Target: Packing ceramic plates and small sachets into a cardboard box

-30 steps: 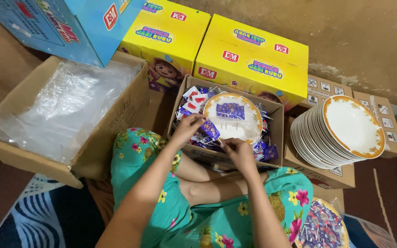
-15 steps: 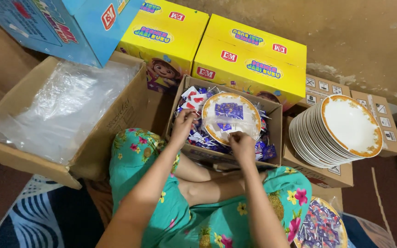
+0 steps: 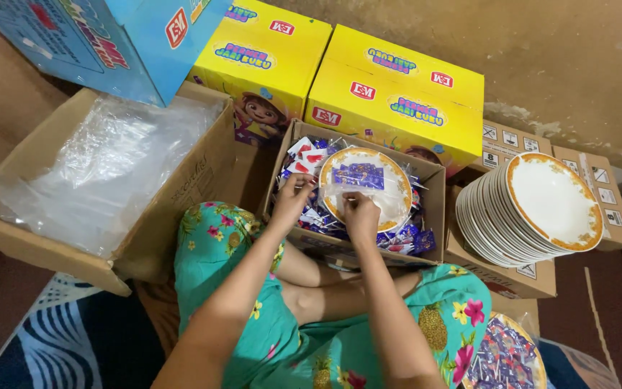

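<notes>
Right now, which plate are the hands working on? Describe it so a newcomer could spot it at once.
Below the two yellow boxes sits an open carton full of small sachets. The plate lies on those sachets, under the left hand and right hand. Unlike the bare stacked plates to its right, it carries blue sachets and clear plastic.

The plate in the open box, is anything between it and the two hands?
Nothing visible. Both the left hand and the right hand are already at the near rim of the plate, handling the clear wrap over it, above the sachets.
</notes>
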